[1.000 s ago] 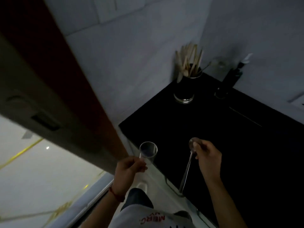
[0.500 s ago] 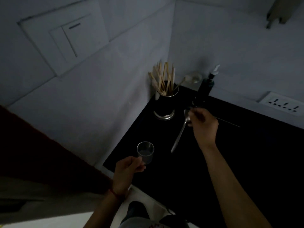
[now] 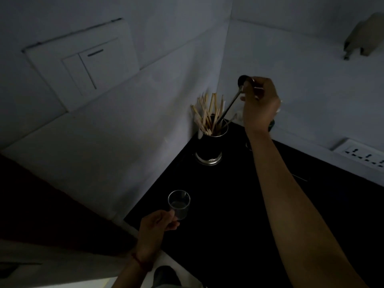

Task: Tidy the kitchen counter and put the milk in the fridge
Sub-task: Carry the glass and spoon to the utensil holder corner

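Stowing the spoon (image 3: 229,104): the right hand (image 3: 259,104) pinches its bowl end, handle tip already inside the holder (image 3: 209,145) in the counter (image 3: 239,204) corner. Next, let go cleanly. The left hand (image 3: 154,229) grips a glass (image 3: 179,203) just above the counter; no milk shows.

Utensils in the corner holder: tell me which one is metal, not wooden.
The spoon gripped by the right hand. Its thin dark metal handle slants into the holder, bowl end up, among pale wooden sticks.
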{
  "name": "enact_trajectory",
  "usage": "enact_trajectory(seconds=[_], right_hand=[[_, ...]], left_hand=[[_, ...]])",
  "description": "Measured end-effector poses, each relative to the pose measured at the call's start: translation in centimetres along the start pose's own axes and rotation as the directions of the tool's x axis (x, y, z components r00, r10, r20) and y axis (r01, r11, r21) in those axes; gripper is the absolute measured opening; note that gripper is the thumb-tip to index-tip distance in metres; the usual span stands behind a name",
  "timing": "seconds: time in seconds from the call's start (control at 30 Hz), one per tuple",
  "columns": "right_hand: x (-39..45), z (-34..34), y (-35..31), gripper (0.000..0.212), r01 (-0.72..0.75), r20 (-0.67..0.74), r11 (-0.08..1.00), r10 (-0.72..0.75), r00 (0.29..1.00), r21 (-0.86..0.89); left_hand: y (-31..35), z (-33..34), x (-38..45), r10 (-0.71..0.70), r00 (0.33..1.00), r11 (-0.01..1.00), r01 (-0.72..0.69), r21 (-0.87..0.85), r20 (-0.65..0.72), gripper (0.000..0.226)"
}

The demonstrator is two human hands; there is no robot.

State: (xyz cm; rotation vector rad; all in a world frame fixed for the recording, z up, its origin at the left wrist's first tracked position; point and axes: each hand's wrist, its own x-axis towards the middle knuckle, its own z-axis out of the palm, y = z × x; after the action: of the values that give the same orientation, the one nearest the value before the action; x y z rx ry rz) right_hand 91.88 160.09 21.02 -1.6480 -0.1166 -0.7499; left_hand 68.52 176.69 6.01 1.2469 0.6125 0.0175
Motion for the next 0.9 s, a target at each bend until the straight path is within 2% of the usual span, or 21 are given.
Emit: enact_trajectory(seconds=[0.13,0.27,0.5,0.57,0.67,0.73,0.8,0.9], right_hand=[[-0.6,1.2,2.8,0.005,-0.02,0.065,0.997,0.025,0.998,-0.069],[-2.5,1.9,5.7,0.015,-0.082,0.153,0.97,0.119,0.981,-0.23],[-5.3,1.5,8.2,0.019,-0.175,0.322,0.868,0.35,0.88,-0.465],[-5.9,1.1,8.4,0.022,-0.143,0.377,0.875,0.34,0.861,-0.463],[-8.0,-0.1,9.2,0.032,-0.082,0.35,0.898,0.252,0.902,-0.433],[-10.2,-1.4,9.9,0.037,-0.132,0.287,0.878,0.288,0.914,-0.461],[-13.1,-2.8,11.2,0.038,-0.162,0.303,0.84,0.357,0.883,-0.518],[-17.5,-4.7,13.5,0.046,-0.088,0.403,0.724,0.476,0.781,-0.684]], left_hand=[[0.0,0.0,-0.1,0.008,1.0,1.0,-0.008,-0.016,-0.003,0.042],[0.1,-0.1,0.1,0.005,1.0,1.0,-0.005,-0.029,-0.007,0.044],[-0.3,-0.3,0.4,-0.004,0.999,0.999,0.003,-0.039,-0.045,0.042],[-0.3,-0.2,0.5,-0.004,0.998,0.999,0.002,-0.039,-0.057,0.042],[-0.4,0.1,0.6,-0.016,0.999,1.0,0.015,-0.028,-0.047,0.042],[-0.6,0.3,1.0,-0.043,0.998,0.998,0.042,-0.041,-0.043,0.042],[-0.7,0.5,1.6,-0.06,0.997,0.997,0.058,-0.042,-0.048,0.041],[-0.8,1.0,2.5,-0.046,0.998,0.999,0.045,-0.019,-0.041,0.036]])
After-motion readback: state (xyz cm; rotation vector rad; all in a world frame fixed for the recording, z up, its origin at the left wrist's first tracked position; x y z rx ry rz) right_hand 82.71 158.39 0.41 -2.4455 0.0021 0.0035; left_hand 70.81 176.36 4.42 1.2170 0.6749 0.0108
